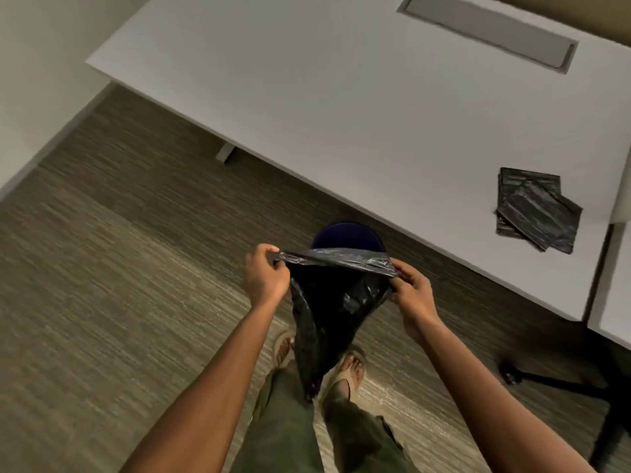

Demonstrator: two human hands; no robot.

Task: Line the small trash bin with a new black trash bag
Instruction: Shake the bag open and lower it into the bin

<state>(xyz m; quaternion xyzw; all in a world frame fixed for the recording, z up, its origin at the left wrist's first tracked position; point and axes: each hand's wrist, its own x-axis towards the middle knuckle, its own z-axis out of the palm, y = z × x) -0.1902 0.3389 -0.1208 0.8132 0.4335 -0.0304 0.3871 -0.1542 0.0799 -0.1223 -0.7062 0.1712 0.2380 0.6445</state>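
**Black plastic bag mouth being spread over the bin**

Black thin-plastic trash bag hangs in mid-air, mouth stretched between both hands. Left hand pinches the left rim, right hand pinches the right rim; both closed on the plastic. Small round dark-blue bin stands on the carpet just beyond, partly hidden. Step: opening the bag. Next, probably: lower it in, fold rim over the edge. Folded spare black bags on the white desk, far right.
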